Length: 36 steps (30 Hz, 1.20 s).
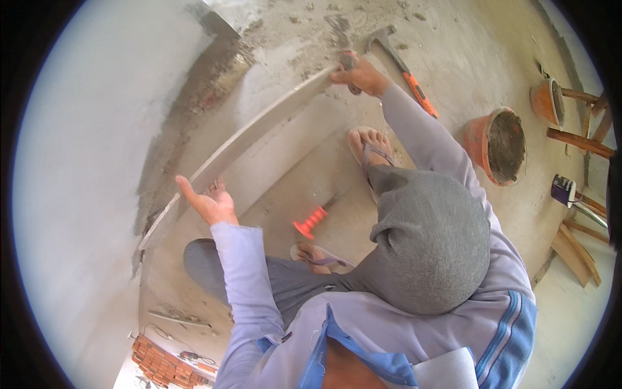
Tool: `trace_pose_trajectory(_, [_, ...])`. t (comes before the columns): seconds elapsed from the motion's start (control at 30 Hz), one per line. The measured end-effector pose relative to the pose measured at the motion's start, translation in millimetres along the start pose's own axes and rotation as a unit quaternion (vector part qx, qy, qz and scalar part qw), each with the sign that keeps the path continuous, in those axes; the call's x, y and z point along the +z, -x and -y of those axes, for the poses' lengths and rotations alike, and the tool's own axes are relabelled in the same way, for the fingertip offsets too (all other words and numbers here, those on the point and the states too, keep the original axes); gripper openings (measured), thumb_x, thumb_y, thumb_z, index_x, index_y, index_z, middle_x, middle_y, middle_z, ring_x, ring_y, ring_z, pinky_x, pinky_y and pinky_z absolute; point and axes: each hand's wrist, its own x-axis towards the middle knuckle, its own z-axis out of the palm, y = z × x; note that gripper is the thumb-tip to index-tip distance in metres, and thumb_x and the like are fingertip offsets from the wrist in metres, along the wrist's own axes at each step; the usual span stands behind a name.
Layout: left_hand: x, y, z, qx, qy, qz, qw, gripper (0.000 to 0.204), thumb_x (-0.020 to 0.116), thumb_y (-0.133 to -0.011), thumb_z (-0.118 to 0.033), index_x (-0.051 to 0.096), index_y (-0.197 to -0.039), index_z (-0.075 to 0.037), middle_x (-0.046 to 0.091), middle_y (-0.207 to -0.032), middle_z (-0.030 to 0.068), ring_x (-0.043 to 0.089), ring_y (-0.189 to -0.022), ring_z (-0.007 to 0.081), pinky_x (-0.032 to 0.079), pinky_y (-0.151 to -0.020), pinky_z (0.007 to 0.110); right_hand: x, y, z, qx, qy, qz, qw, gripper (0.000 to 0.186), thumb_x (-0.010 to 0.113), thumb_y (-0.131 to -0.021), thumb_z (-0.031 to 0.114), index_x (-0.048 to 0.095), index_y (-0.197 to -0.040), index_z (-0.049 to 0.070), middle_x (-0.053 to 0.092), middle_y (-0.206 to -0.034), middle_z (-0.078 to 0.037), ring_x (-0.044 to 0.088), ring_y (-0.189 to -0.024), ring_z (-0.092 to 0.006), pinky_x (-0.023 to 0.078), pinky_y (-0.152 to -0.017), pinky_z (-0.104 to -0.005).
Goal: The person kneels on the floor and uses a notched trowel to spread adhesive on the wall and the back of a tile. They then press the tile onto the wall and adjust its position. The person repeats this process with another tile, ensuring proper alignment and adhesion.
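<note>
A long pale board [262, 123] stands on edge along the foot of the wall. My left hand [215, 202] is at its nearer part, thumb and fingers spread, seemingly touching it. At the far end, my right hand [367, 78] is closed round a short dark-grey tool handle [350, 70] with a reddish end; its kind is unclear. The thumb of that hand lies by the board's tip. Right of it rests a claw hammer [403, 68] with an orange and black handle. Between my feet lies a tool with a red ribbed handle [311, 222].
An orange bucket of mortar [506, 146] stands at the right, a second orange bucket [548, 102] beyond it. Wooden pieces [576, 254] and a dark paint can [563, 190] sit near the right edge. Stacked red bricks [162, 363] are at lower left. Rubble [304, 39] litters the far floor.
</note>
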Motion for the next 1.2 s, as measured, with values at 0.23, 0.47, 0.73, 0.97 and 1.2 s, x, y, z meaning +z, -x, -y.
trace_pose_trajectory(0.23, [47,39,-26,0.182,-0.072,0.113,0.974,0.086,0.077,-0.082,-0.048,0.036,-0.146,-0.009,0.033,-0.152,0.0055,0.026,-0.142,0.0257,0.024,-0.115,0.053,-10,9,-32,0.021,-0.225,-0.058,0.972,0.032,0.076,-0.083,0.006,0.047,-0.097,0.007,0.053,-0.09,-0.001,0.063,-0.077,-0.0152,0.06,-0.073,-0.0339])
trace_pose_trajectory(0.47, [70,47,-31,0.106,-0.036,0.362,0.925,0.058,0.069,-0.091,-0.035,0.047,-0.135,-0.004,0.05,-0.141,0.0093,0.046,-0.128,0.0274,0.032,-0.114,0.049,-26,13,-38,0.061,-0.145,-0.134,0.978,0.028,0.077,-0.082,0.008,0.05,-0.093,0.006,0.053,-0.094,-0.002,0.06,-0.091,-0.0146,0.062,-0.077,-0.0354])
trace_pose_trajectory(0.73, [72,67,-15,0.122,-0.094,0.39,0.908,0.06,0.069,-0.09,-0.036,0.049,-0.133,0.0,0.049,-0.141,0.0125,0.045,-0.13,0.028,0.033,-0.114,0.047,-10,82,38,-0.034,0.325,-0.224,0.918,0.043,0.059,-0.095,0.039,0.056,-0.109,-0.001,0.063,-0.095,-0.026,0.061,-0.09,-0.0424,0.047,-0.077,-0.047])
trace_pose_trajectory(0.97, [51,62,-18,0.144,-0.148,0.455,0.866,0.064,0.071,-0.089,-0.038,0.049,-0.132,0.004,0.051,-0.139,0.0143,0.049,-0.127,0.0293,0.035,-0.112,0.046,44,153,96,-0.049,0.341,-0.013,0.939,0.032,0.047,-0.101,0.034,0.058,-0.112,0.005,0.066,-0.093,-0.022,0.065,-0.086,-0.0379,0.05,-0.078,-0.0469])
trace_pose_trajectory(1.2, [47,56,-16,0.171,-0.169,0.408,0.881,0.068,0.07,-0.089,-0.041,0.048,-0.134,0.005,0.051,-0.138,0.0169,0.049,-0.127,0.03,0.036,-0.112,0.046,11,110,29,-0.073,0.397,-0.096,0.91,0.024,0.045,-0.099,0.022,0.063,-0.113,0.014,0.068,-0.089,-0.016,0.067,-0.084,-0.0338,0.053,-0.078,-0.0459])
